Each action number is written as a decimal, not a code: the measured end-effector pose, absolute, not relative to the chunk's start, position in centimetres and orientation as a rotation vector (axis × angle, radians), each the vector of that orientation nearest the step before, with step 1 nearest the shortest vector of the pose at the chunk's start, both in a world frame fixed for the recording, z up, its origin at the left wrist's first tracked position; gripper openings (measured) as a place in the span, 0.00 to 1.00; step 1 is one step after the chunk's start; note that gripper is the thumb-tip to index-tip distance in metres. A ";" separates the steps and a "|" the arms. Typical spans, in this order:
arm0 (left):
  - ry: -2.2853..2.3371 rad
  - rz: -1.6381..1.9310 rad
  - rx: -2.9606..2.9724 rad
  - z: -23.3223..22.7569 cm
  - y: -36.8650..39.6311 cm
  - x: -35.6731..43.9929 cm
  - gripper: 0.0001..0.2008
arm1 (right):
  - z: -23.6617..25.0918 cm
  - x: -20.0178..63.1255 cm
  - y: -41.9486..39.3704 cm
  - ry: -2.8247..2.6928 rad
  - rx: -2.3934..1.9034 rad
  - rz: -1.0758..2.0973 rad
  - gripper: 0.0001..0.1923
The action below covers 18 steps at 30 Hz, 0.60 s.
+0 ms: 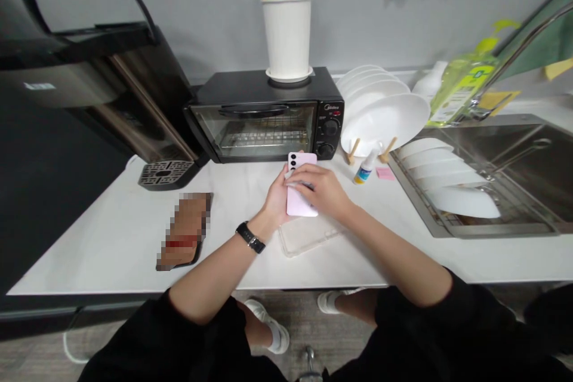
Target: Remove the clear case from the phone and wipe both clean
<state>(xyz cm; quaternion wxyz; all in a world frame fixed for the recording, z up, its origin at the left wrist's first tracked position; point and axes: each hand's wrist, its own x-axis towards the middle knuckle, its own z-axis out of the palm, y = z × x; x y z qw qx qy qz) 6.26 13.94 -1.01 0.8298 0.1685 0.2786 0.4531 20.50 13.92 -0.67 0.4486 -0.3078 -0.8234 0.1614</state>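
A pink phone (301, 198) is held back side up above the white counter (116, 233), its camera end pointing toward the toaster oven. My left hand (276, 200) grips it from underneath along its left edge. My right hand (323, 191) lies across its back, fingers pressing what looks like a small white wipe against it. A clear phone case (308, 235) lies flat on the counter just below the phone. A small white spray bottle (366, 167) stands to the right of my hands.
A black toaster oven (264, 119) with a white utensil holder (287, 36) on top stands behind. White plates (385, 116) sit in a rack, a sink (505, 179) with dishes at right. A coffee machine (134, 101) and a dark flat object (184, 230) are at left.
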 end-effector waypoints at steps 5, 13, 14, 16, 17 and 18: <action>0.611 1.133 0.450 -0.4 14.8 5.2 0.28 | -0.1 21.3 12.5 -2.300 -0.645 0.558 0.11; 0.588 1.049 0.485 0.0 14.0 5.3 0.27 | 0.6 25.2 14.8 -2.100 -0.860 0.468 0.12; 0.592 1.040 0.485 0.1 13.8 5.4 0.26 | 0.4 25.3 15.0 -2.054 -0.883 0.445 0.12; 0.596 1.026 0.495 0.2 13.6 5.5 0.25 | 0.1 25.2 15.1 -1.978 -0.925 0.408 0.11; 0.594 1.015 0.505 0.2 13.6 5.5 0.25 | -0.1 25.0 15.1 -1.948 -0.947 0.394 0.10; 0.587 1.001 0.515 0.2 13.6 5.5 0.25 | -0.3 24.8 15.0 -1.919 -0.969 0.382 0.10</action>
